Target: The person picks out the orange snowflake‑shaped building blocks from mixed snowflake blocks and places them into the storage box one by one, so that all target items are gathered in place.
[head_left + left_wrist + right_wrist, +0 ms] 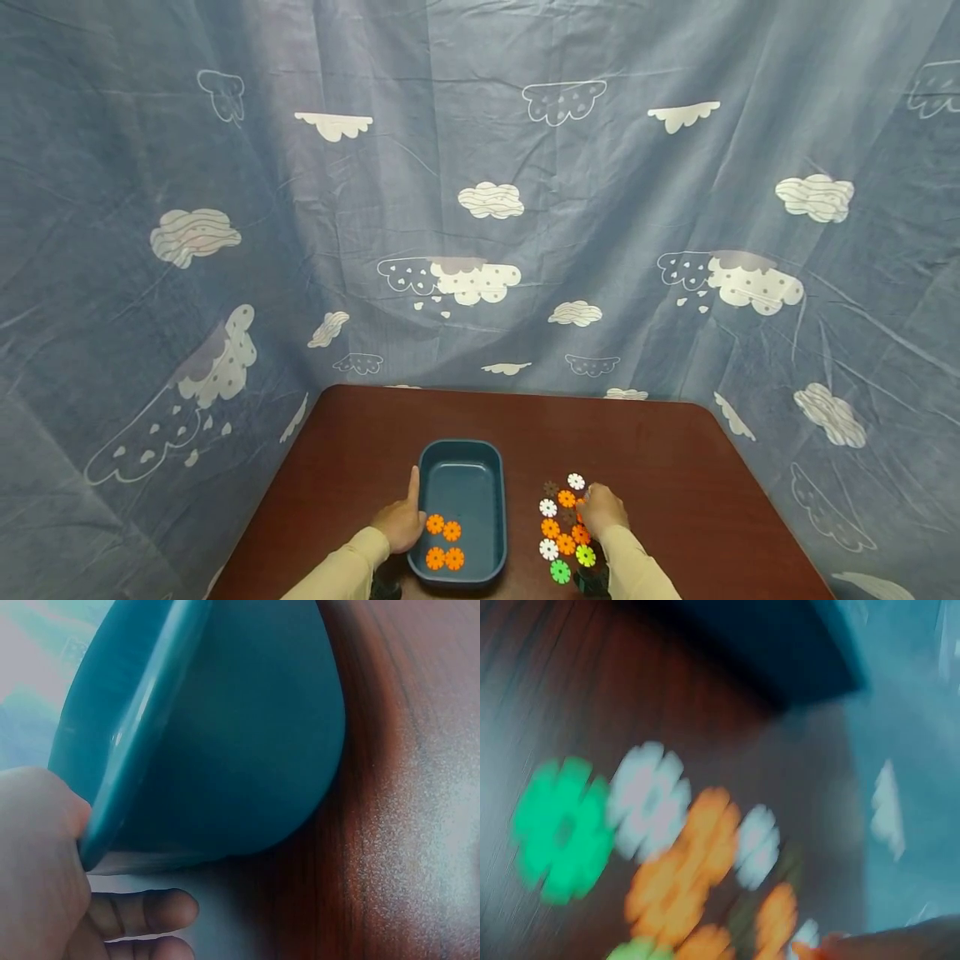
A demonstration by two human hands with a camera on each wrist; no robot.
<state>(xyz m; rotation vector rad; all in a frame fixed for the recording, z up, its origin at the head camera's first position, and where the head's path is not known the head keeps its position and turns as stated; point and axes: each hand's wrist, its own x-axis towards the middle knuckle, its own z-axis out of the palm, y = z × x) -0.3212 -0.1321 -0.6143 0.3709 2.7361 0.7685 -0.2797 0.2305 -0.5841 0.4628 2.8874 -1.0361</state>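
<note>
My left hand [400,523] grips the left rim of a dark blue tray [492,500], with the index finger pointing forward along the edge. In the left wrist view the thumb lies over the rim of the tray [225,735]; other fingers are outside it. Inside the tray are several orange notched discs [452,531]. To the right, my right hand [602,510] is lowered over loose notched discs, its fingertips pinching an orange disc [580,505] partly hidden by the hand. The right wrist view is blurred, with the fingers [900,943] at its lower right corner.
Left of the right hand lie white [548,507], brown [551,488] and more orange discs [551,528]. A green disc [560,571] and a yellow-green disc [586,556] lie nearest me. A cloud-patterned blue curtain [420,200] surrounds the brown table [660,467].
</note>
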